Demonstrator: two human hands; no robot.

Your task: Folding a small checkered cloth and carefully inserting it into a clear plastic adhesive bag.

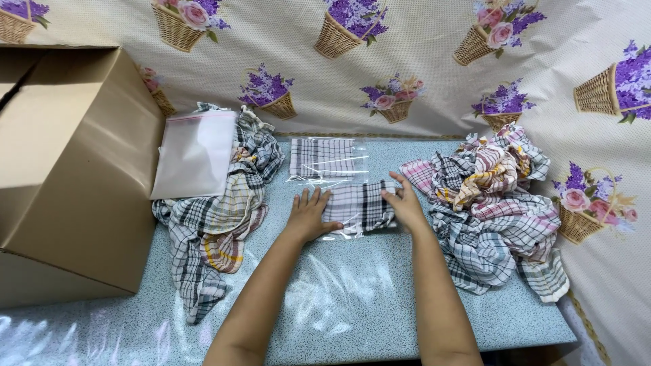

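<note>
- Our left hand (310, 215) lies flat and spread, palm down, on the left end of the folded checked cloth in its clear bag (358, 207), which sits mid-desk just in front of a second bagged cloth (324, 158)
- Our right hand (405, 203) rests on the right end of the same packet, fingers (395, 183) curled at its upper edge; it grips nothing firmly that we can see
- To do this pressing well, we judge it best to keep the left palm steady as an anchor and smooth toward the bag's open side, so trapped air escapes and the fold stays square
- We should keep the packet clear of the loose cloth pile on the right (491, 203) and the heap on the left (217, 210), so no stray corner gets caught
- The empty clear bags (195, 153) lean by the cardboard box (71, 163), within reach on the desk (352, 298)
</note>
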